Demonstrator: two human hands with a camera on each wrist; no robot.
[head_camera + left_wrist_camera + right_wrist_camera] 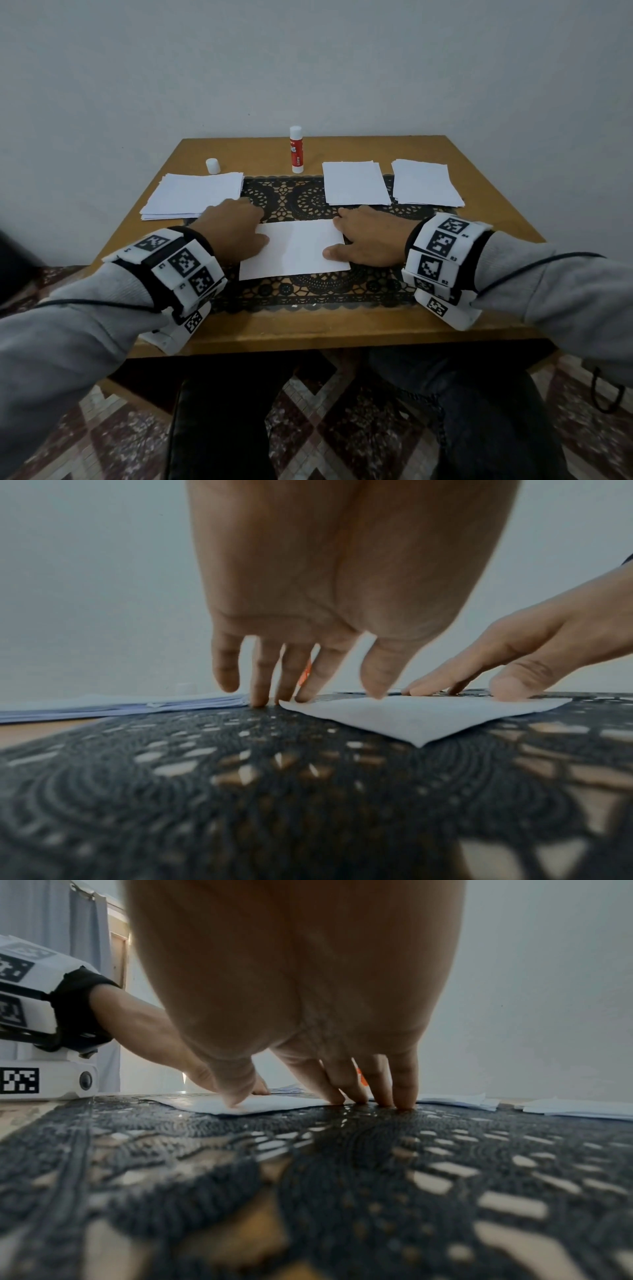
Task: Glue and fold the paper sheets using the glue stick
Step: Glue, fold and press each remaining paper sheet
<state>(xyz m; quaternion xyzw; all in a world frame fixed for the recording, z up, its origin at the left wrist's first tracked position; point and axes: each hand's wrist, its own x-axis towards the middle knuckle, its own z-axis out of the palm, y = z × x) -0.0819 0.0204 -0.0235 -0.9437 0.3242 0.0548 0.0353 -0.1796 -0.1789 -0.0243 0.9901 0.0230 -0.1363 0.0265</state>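
Folded sheet point(294, 249): a smooth white paper rectangle lying flat at the middle of the mat, long side running left to right, between the two hands.
Left hand point(230, 230): palm down at the sheet's left edge; the thumb lies on the paper's left margin, and the left wrist view shows the straight, slightly spread fingers point(260, 674) coming down with their tips on the mat by the sheet's far left corner.
Right hand point(370, 236): palm down at the sheet's right edge; the thumb presses the paper near its right edge, and the four straight fingers point(404, 1080), held close together, touch the mat just beyond the far right corner.
Glue stick point(296, 149): an upright cylinder, white with a red label, standing uncapped at the far middle of the table, well apart from both hands.
Cap point(212, 165): a small white rounded cap standing on the wood, far left, near the left pile.
Left pile point(193, 195): a loose, fanned stack of white sheets, far left.
Right piles: two smaller neat white stacks point(355, 183) and point(426, 182), far right, side by side.
Mat point(308, 294): black openwork lace with round medallion patterns, the wood showing through its holes.
Table point(308, 329): smooth tan wood with a square edge.
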